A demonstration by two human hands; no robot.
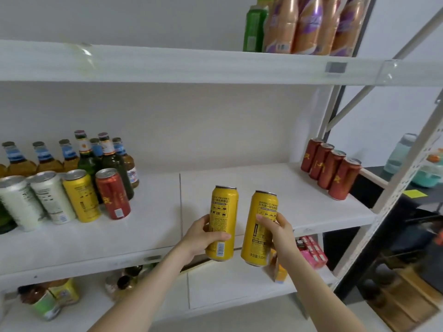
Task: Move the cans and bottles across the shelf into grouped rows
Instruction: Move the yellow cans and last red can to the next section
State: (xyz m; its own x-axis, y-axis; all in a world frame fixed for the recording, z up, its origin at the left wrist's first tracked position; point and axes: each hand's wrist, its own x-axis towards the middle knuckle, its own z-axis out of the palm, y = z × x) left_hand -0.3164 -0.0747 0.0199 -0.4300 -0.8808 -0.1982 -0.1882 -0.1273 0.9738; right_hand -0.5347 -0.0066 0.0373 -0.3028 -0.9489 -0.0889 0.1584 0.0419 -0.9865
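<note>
Left hand (pixel 203 236) clamping left yellow can (pixel 223 212), right hand (pixel 279 233) clamping right yellow can (pixel 260 231). Cans riding close together, risking clashing, slipping, or toppling red cans (pixel 332 168) when placing.

Body in view: two arms, each visible from hand to forearm.

1. My left hand (pixel 201 236) is bare.
2. My right hand (pixel 280 236) is bare.
3. My left forearm (pixel 143 283) is uncovered along its whole visible length, down to the lower edge of view.
4. My right forearm (pixel 318 291) is likewise uncovered.
5. Both forearms are slim and smooth.
6. Fingernail detail: too small to tell.
</note>
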